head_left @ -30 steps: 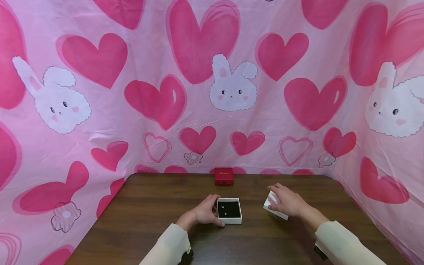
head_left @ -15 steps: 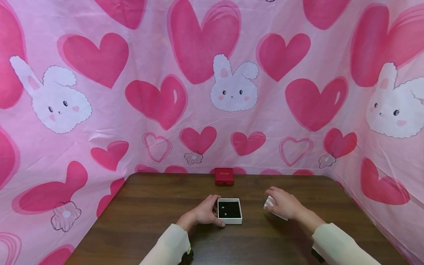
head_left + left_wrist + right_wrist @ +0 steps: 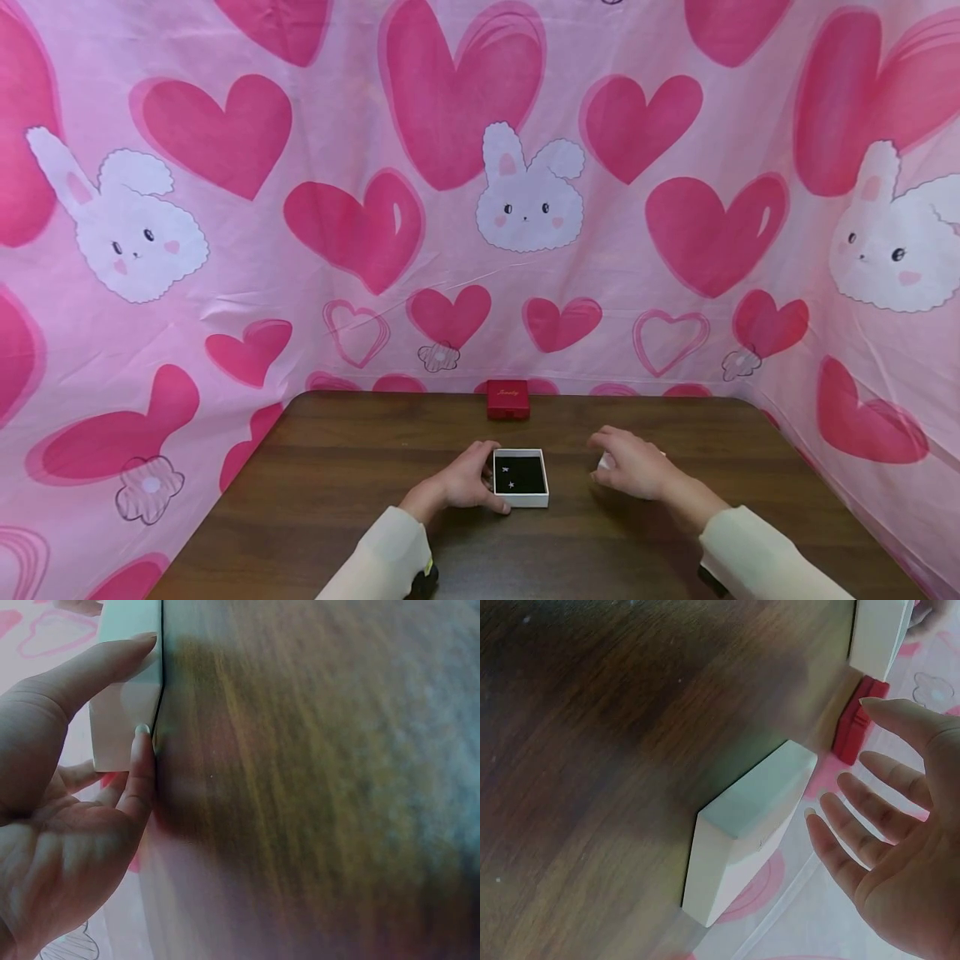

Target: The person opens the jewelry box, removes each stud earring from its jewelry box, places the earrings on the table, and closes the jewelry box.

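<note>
A small white jewelry box (image 3: 529, 502) with a black insert stands on the table. Two star-shaped earrings (image 3: 506, 469) sit on the insert's left part. My left hand (image 3: 465, 481) holds the box from its left side, thumb at the front; the left wrist view shows thumb and fingers against the white walls (image 3: 120, 742). To the right, my right hand (image 3: 636, 467) hovers over the white box lid (image 3: 754, 799), which it mostly hides in the head view. In the right wrist view the fingers are spread, apart from the lid.
A red box (image 3: 507, 399) with gold lettering stands at the back edge of the brown wooden table (image 3: 360, 467). Behind and beside the table hangs a pink cloth (image 3: 442, 267) with hearts and rabbits.
The right hand has let go of the white lid, which lies on the table, and shifted slightly left above it. The left hand and the jewelry box have stayed in place.
</note>
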Tool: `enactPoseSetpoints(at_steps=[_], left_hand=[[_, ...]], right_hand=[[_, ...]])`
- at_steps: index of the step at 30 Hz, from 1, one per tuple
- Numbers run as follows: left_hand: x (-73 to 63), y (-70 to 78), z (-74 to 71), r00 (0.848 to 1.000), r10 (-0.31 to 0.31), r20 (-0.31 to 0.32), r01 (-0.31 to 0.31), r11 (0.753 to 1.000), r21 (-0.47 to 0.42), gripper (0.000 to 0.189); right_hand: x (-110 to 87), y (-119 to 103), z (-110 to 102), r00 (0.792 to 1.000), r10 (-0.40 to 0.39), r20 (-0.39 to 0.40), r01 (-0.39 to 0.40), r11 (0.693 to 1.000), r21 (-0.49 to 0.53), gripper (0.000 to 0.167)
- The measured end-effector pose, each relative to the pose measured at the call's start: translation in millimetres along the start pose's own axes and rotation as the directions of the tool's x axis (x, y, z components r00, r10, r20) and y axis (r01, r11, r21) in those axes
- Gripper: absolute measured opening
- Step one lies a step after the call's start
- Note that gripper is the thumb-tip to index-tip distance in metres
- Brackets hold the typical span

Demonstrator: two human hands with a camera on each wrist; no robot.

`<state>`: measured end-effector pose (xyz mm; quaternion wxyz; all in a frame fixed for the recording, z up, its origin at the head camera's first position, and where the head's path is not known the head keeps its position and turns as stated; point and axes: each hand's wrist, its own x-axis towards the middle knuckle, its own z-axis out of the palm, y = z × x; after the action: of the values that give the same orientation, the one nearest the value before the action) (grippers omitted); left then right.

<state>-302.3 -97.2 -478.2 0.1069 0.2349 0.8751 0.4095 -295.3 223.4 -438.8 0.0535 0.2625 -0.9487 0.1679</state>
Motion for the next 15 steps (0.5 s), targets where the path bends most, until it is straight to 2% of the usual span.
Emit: enactPoseSetpoints(at_steps=[7,15], left_hand=[[-0.2,-0.3,0.0,1.000,0.000,0.000,0.000,1.000,-0.010,0.084],[0.0,-1.4,1.0,1.000,-0.001,-0.005,0.000,1.000,-0.013,0.085]], right_hand=[[2.2,-4.3,1.2,0.999,-0.038,-0.001,0.038,0.999,0.006,0.038],[4.7,-8.3,4.6,0.993,-0.119,-0.021,0.118,0.993,-0.029,0.037]])
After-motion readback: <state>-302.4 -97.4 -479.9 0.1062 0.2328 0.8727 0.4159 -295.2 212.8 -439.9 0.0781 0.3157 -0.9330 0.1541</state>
